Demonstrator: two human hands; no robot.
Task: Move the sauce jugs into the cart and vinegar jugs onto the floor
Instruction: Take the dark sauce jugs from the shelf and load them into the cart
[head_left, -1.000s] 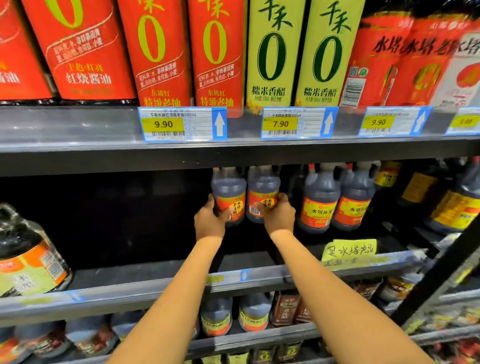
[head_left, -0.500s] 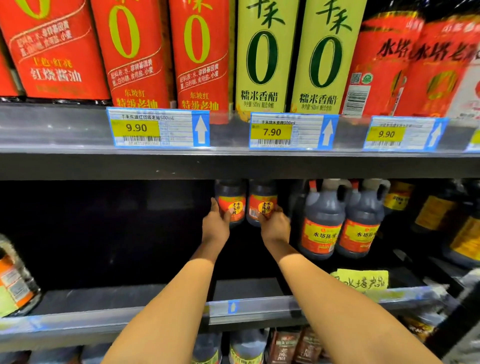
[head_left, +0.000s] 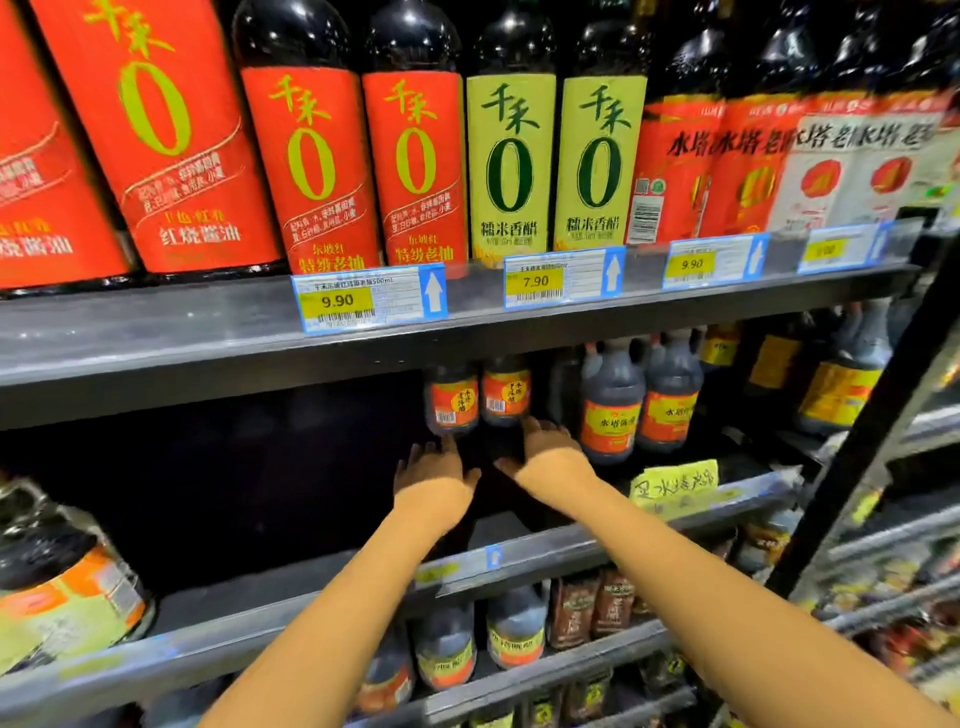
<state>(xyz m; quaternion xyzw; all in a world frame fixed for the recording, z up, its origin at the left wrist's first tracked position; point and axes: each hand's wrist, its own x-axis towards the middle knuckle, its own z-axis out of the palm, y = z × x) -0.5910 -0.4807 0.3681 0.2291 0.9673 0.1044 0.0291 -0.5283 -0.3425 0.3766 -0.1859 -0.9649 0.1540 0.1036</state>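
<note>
Neither destination was in view, and we judged that nothing had been moved yet. On the shelf (head_left: 311, 592), two larger jugs (head_left: 610, 410) stood at 3 o'clock of two small jugs (head_left: 452, 400), far back. The left hand (head_left: 434, 467) and right hand (head_left: 550, 447) were open at 6 o'clock of the small pair, gripping nothing.

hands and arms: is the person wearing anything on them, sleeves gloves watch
Nothing worn shows. The left hand and right hand are bare, no gloves, rings or watch, and the left forearm and right forearm have no sleeves in view.
</note>
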